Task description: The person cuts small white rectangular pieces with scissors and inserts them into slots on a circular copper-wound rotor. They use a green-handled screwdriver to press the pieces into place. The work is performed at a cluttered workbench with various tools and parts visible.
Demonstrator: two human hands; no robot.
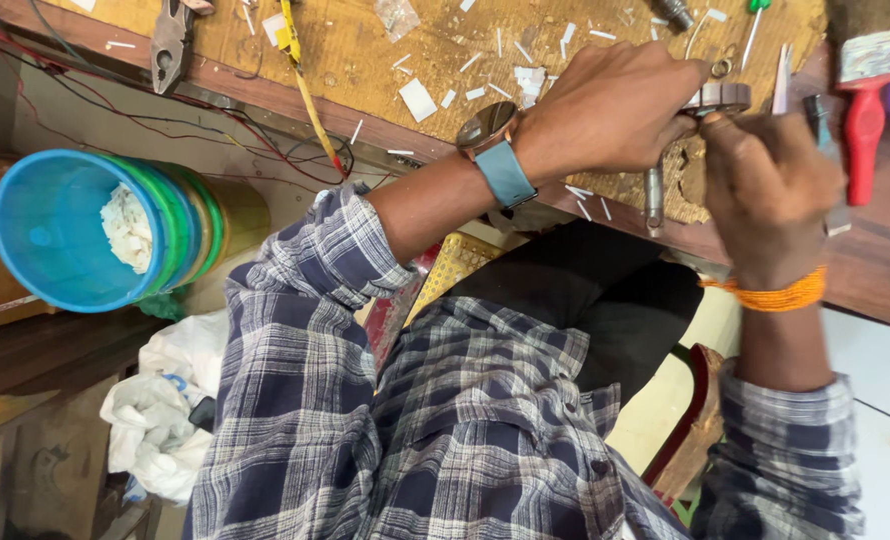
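in the upper right of the frame the person's left hand and right hand meet over the edge of a worn wooden tabletop. between them sits a small flat metal part, brownish and rounded; the left hand's fingers are clamped on its left end, while the right hand's fingertips close against it from below. the part is held just above the tabletop, near the upper right of the frame. the left wrist carries a watch with a blue strap, and the right wrist an orange beaded band. white scraps lie scattered over the tabletop toward the upper middle. a paintbrush with a red handle lies at the far upper right, and dark pliers lie at the upper left, well apart from the hands. a metal rod stands just under the left hand at the tabletop's edge. at the left of the frame lies a stack of plastic buckets, the innermost one blue, with something white inside. the plaid shirt fills the lower middle.
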